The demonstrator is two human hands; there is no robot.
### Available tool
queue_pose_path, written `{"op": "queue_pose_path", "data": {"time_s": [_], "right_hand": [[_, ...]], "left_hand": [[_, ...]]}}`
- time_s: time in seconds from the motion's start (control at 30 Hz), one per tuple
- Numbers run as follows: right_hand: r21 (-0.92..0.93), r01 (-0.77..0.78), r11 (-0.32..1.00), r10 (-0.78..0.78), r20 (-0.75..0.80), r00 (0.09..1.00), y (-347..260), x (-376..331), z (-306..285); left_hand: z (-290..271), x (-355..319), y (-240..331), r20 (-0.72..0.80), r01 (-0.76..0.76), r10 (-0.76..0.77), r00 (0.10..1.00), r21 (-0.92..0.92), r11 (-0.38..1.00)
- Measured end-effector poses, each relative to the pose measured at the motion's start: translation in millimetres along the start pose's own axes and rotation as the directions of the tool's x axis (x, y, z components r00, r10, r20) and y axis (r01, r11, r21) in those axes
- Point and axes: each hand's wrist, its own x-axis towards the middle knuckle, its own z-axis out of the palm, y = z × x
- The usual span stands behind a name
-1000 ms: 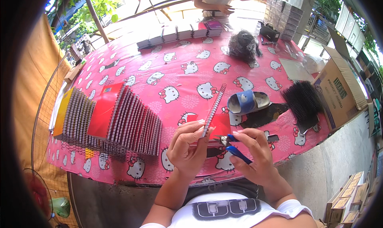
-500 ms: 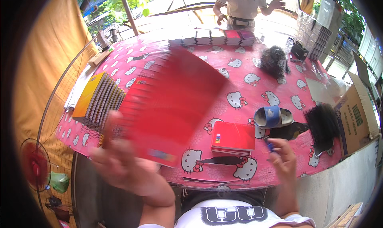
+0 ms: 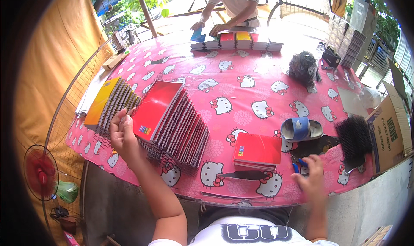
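A tall stack of red spiral notebooks (image 3: pixel 157 104) stands left of the middle of the table, wire bindings facing right. Beside its left corner is my left hand (image 3: pixel 124 134), fingers loosely curved and apart, with nothing seen in them. It is close to the top notebook's edge; whether it touches cannot be told. My right hand (image 3: pixel 312 179) holds blue-handled pliers (image 3: pixel 296 167) over the table's near right part; their jaws are hard to make out. Left of that hand lies a low pile of red notebooks (image 3: pixel 258 148) without visible wire.
Yellow spiral notebooks (image 3: pixel 103 100) are stacked at far left. A blue slipper (image 3: pixel 295 129) and black wire coils (image 3: pixel 353 136) lie right, by a cardboard box (image 3: pixel 387 127). A black bundle (image 3: pixel 304 69) sits farther back. Across the table, a person (image 3: pixel 235 7) handles notebook piles (image 3: pixel 243 40).
The red notebook raised in my left hand now lies on the stack, and that hand has let go. My right hand stays near its place with the pliers. The person opposite has bent over the piles.
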Motion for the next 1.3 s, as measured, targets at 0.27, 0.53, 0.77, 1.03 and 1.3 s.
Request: {"op": "queue_pose_path", "data": {"time_s": [0.27, 0.53, 0.77, 1.03, 1.3], "right_hand": [[-0.513, -0.379, 0.770, 0.274, -0.271, 0.923, 184, 93, -48], [-0.518, -0.339, 0.785, 0.302, -0.158, 0.940, 172, 119, -48], [-0.197, 0.013, 0.980, -0.053, -0.200, 0.978, 106, 99, -52], [0.603, 0.175, 0.778, -0.139, -0.105, 0.985, -33, 69, -23], [0.500, 0.204, 0.841, -0.137, -0.169, 0.976, -50, 81, -20]], "left_hand": [[39, -56, 99, -0.127, -0.471, 0.480, 0.868, 0.094, 0.877], [179, -147, 13, 0.882, -0.448, 0.081, 0.465, 0.155, 0.880], [198, -154, -32, 0.915, -0.097, -0.255, 0.314, 0.298, 0.950], [169, -152, 16, 0.886, -0.425, 0.176, 0.429, 0.026, 0.905], [169, -163, 19, 0.803, -0.413, 0.233, 0.549, 0.018, 0.911]]}}
